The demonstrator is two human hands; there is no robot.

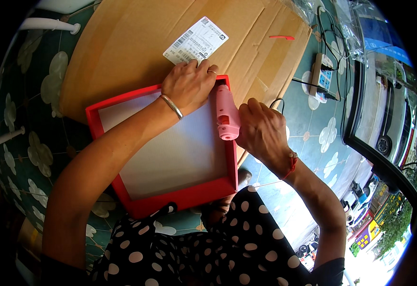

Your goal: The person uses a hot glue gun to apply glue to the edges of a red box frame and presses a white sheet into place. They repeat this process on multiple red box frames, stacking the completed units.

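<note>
A shallow red box [184, 201] with a whitish inside lies open side up, its far part over a large brown cardboard carton. My left hand [189, 85] is closed over the far rim of the box near its far right corner; the fingertips are hidden behind the rim. In my right hand [264, 125], just outside the right wall, a pink glue gun [225, 110] is gripped. Its body lies along the inside of that wall, with the tip toward the far right corner. My fingers hide its handle, so the trigger cannot be seen.
A white printed label [196, 40] and a small red strip [282, 37] are on the carton [127, 43]. At right, a power strip [321, 78] with plugs and black cables lies on the green patterned floor [330, 136]. White tubular legs [51, 24] stand at left.
</note>
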